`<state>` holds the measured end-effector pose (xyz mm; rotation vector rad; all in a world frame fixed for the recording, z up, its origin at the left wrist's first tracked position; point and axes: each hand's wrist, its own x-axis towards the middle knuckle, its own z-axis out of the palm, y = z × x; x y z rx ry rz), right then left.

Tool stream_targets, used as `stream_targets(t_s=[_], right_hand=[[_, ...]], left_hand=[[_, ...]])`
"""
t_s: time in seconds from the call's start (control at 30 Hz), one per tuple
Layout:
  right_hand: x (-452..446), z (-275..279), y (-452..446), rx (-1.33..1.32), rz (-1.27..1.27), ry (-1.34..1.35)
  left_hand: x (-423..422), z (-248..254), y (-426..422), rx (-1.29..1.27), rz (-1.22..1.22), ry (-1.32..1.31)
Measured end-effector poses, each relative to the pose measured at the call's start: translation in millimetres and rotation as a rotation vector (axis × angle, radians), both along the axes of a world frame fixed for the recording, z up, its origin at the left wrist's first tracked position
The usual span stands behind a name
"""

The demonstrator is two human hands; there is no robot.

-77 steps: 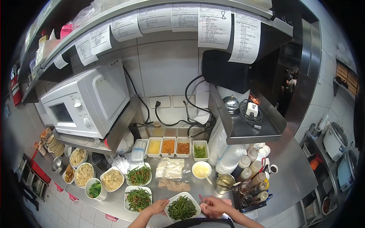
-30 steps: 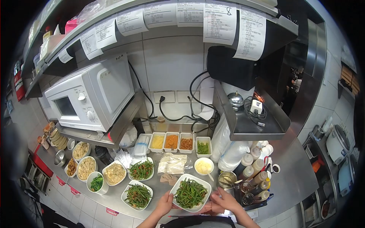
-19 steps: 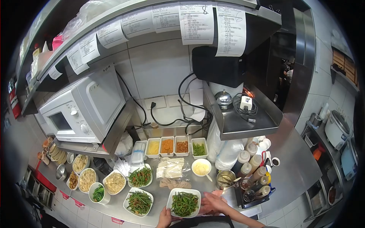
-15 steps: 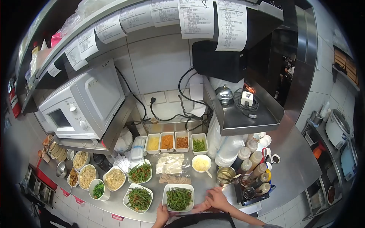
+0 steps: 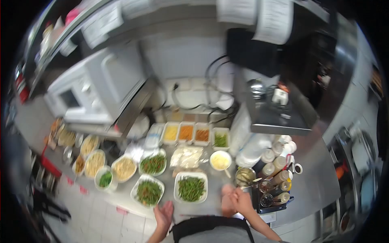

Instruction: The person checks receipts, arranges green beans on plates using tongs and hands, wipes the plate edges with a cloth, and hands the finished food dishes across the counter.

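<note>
A white container of green beans (image 5: 191,189) stands on the steel counter in front of me. My left hand (image 5: 164,214) is at the counter's front edge, just left of and below that container, fingers apart and holding nothing. To the container's right, my right hand (image 5: 242,201) has its fingers curled together. A blurred pinkish shape (image 5: 227,198) lies against these fingers; I cannot make out what it is. Left of the front container are two more white containers of green beans, one nearer (image 5: 148,192) and one farther back (image 5: 152,163).
Several topping tubs (image 5: 186,133) line the back. A bowl of yellow-white food (image 5: 221,161), a metal pot (image 5: 245,177) and a rack of squeeze bottles (image 5: 279,184) stand to the right. Rice-filled containers (image 5: 124,168), a cup of greens (image 5: 105,179) and a microwave (image 5: 87,91) are at left.
My left hand has let go of the green bean container and moved left. My right hand has shifted right and slightly up. The whole view has tilted and blurred as my head moved.
</note>
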<state>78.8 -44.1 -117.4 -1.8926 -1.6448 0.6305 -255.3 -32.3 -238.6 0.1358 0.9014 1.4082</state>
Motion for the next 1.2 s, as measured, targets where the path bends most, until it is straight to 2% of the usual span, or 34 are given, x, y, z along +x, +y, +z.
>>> stream_targets(t_s=[0.03,0.1,0.17,0.23,0.3,0.33,0.37,0.43,0.57,0.63,0.73,0.83,0.97,1.1,1.2], right_hand=[[2,-15,3,0.066,0.04,0.096],[14,-58,12,0.163,0.132,0.309],[16,-47,9,0.1,0.155,0.497],[10,-11,1,-0.05,0.034,0.815],[12,-15,3,0.016,0.007,0.911],[20,-19,3,0.014,0.041,0.816],[17,-16,4,0.057,0.058,0.853],[15,-7,-1,0.143,0.072,0.927],[-4,-7,-5,0.024,0.257,0.527],[-8,-47,2,-0.187,0.384,0.215],[-36,-78,-5,0.091,0.533,-0.119],[-38,-78,-1,0.111,0.56,-0.146],[-61,-50,5,0.258,0.734,-0.19],[-82,-86,18,0.199,0.962,-0.186],[-69,-101,23,0.211,0.952,-0.237]], left_hand=[[-6,-5,5,0.048,0.041,0.024],[-3,24,13,0.021,0.102,0.054],[-8,15,19,0.015,0.144,0.02],[-11,10,19,0.025,0.222,-0.008],[-19,28,13,-0.003,0.259,0.081],[-25,32,11,-0.02,0.257,0.101],[-30,36,12,-0.035,0.25,0.117],[-44,37,9,0.002,0.166,0.148],[-54,36,4,0.061,0.076,0.211],[-56,36,0,0.079,0.066,0.23],[-52,48,-14,0.095,0.032,0.23],[-49,61,-25,0.14,-0.015,0.251],[-43,72,-22,0.159,-0.083,0.221],[-32,76,-27,0.2,-0.12,0.256],[-27,81,-30,0.27,-0.194,0.284]])
